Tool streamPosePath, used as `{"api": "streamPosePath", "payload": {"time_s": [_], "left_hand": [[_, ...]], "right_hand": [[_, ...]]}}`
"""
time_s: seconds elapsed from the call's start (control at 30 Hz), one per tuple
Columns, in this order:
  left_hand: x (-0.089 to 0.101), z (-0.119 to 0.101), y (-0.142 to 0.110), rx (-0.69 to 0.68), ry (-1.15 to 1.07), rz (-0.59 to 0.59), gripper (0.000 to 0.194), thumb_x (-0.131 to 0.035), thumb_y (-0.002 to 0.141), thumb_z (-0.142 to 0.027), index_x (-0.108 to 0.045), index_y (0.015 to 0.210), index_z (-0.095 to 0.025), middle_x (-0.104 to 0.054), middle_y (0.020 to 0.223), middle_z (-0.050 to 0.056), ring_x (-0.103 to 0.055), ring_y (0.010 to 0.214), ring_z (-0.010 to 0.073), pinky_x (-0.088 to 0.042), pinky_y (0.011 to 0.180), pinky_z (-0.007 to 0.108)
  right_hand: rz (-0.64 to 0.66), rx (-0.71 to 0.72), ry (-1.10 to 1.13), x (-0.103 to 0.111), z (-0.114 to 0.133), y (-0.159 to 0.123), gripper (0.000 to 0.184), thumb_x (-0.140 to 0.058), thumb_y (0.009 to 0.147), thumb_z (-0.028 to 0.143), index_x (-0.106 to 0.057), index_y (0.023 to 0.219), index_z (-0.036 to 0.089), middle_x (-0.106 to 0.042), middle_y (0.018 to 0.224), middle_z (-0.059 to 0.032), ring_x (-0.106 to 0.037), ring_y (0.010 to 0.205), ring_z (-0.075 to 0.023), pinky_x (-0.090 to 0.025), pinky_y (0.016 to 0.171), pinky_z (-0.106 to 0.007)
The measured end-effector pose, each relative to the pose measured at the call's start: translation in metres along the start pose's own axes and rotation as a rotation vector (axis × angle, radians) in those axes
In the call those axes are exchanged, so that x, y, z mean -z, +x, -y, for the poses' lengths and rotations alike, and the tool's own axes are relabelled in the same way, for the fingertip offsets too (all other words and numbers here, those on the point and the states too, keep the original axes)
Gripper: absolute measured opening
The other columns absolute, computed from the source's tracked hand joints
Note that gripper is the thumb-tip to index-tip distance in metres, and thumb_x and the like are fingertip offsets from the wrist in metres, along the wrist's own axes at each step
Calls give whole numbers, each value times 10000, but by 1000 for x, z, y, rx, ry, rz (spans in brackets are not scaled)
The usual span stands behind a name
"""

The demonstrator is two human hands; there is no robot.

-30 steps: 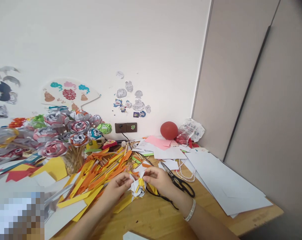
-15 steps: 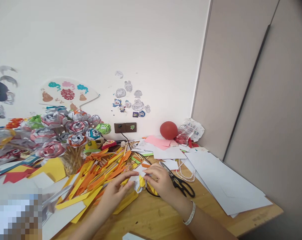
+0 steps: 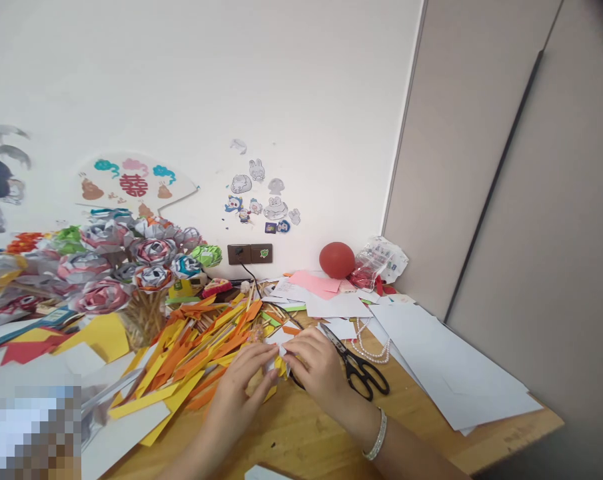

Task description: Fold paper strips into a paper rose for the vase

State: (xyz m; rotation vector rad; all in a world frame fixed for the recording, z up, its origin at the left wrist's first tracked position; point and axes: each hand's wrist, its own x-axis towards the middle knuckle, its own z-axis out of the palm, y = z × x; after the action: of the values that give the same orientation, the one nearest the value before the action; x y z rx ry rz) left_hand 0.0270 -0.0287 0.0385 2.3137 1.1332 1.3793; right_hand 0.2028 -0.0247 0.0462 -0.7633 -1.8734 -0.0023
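Observation:
Above the wooden table, both hands pinch a small white and yellow folded paper piece point(image 3: 280, 365); fingers cover most of it. My left hand point(image 3: 244, 379) is closed on its left side, thumb below and fingertips on the white edge. From the right, my right hand point(image 3: 317, 365) grips the same piece with thumb and fingers. Black-handled scissors point(image 3: 358, 368) lie just right of my right hand, blades partly spread. Left of my left hand, orange and yellow paper strips point(image 3: 181, 347) lie in a heap with thin sticks.
A bouquet of paper flowers point(image 3: 154, 252) stands at the left. White sheets point(image 3: 446, 367) cover the table's right side, near a bead string point(image 3: 368, 350). A red balloon point(image 3: 336, 260) and pink paper point(image 3: 314, 283) lie at the back, by the wall socket point(image 3: 250, 254).
My left hand has shifted slightly right and turned in, its fingers closer together on the paper piece, which shows less now. My right hand has barely moved.

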Motion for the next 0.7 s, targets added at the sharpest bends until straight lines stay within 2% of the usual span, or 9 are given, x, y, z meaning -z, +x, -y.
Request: {"api": "streamPosePath", "payload": {"time_s": [0.2,0.33,0.47,0.7], "left_hand": [[-1,0,1,41,-30,7,254,-568,791,-331,-702,978,-226,-705,1031,108,-613,1009,281,-461,918,439],[-1,-4,1,68,-82,50,189,-541,806,-316,-710,843,-238,-700,1039,96,-615,1010,272,-464,907,414],[-1,-7,1,172,-119,1,244,-562,789,-331,-664,980,-218,-703,1041,101,-633,973,268,-491,871,406],[0,-7,1,97,-118,-23,240,-599,769,-316,-706,954,-207,-727,1006,98,-640,968,263,-481,903,400]], "right_hand": [[8,-27,-12,1,3,0,99,-552,873,204,-648,891,220,-674,841,-29,-559,811,-193,-459,753,-346],[7,-25,-15,0,1,-1,88,-559,865,184,-639,884,216,-667,836,-36,-564,808,-196,-457,741,-342],[30,-15,1,0,-1,0,79,-565,862,177,-634,883,210,-666,837,-29,-565,815,-187,-459,748,-329],[44,-5,-1,1,2,1,82,-555,870,186,-632,889,205,-667,842,-29,-566,826,-182,-456,769,-324]]}}
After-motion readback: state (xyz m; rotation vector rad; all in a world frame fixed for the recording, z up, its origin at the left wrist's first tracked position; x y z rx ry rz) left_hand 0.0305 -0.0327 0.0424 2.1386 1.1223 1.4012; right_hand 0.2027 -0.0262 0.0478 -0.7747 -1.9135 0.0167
